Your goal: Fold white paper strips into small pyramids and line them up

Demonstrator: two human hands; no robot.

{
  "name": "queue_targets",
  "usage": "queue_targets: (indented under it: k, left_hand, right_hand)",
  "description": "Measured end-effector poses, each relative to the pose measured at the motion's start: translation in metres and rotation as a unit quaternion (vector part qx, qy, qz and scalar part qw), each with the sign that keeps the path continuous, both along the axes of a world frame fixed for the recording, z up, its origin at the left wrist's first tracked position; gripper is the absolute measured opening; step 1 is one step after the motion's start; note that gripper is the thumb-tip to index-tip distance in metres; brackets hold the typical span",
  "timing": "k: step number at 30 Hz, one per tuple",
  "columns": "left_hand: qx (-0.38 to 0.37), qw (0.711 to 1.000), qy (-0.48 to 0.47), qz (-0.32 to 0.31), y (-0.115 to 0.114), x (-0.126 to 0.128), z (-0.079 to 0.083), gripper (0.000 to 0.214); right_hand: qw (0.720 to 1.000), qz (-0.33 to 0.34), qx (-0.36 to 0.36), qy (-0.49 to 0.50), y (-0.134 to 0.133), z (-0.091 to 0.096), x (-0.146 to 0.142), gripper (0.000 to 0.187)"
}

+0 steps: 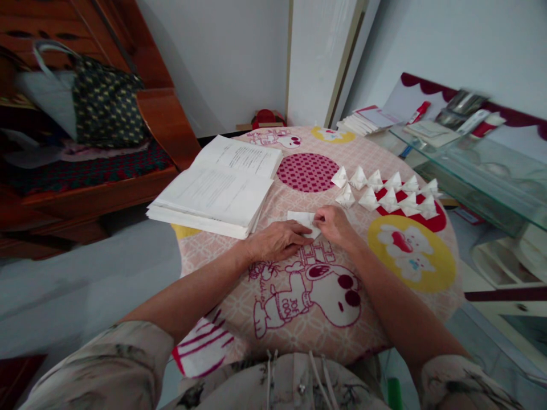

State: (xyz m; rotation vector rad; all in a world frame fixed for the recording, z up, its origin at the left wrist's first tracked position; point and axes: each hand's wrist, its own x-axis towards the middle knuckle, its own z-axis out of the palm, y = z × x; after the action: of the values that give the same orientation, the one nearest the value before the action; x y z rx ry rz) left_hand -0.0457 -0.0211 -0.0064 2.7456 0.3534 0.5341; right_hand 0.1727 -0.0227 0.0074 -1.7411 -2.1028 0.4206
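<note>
A small piece of folded white paper (301,217) lies on the patterned tablecloth in front of me. My left hand (280,239) rests on its near left edge, fingers stretched out flat and pointing right. At the paper's right side, my right hand (334,226) pinches it between thumb and fingers. Part of the sheet is hidden under both hands. To the right stand several folded paper pieces (388,199) with pointed tops, set in two rows. An open stack of printed paper sheets (217,188) lies to the left of my hands.
The round table (273,341) has a cloth with cartoon figures. Beyond its right edge is a glass shelf unit (482,171) carrying papers and metal containers. A wooden bench (158,125) with bags (105,102) stands at the left. Behind the table, a red object (267,118) sits low by the wall.
</note>
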Motion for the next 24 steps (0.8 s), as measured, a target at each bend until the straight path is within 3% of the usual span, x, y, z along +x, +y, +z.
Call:
queue_targets:
  k: [9, 24]
  left_hand:
    - [-0.039, 0.999, -0.018, 0.011, 0.0006, 0.0008, 0.0024, 0.034]
    - [-0.015, 1.0, -0.017, -0.001, -0.0006, 0.0027, 0.0038, 0.031]
  right_hand:
    - [1.0, 0.008, 0.003, -0.001, 0.0004, -0.0014, 0.0008, 0.019]
    - [1.0, 0.003, 0.011, -0.004, 0.0, -0.0027, -0.0003, 0.02]
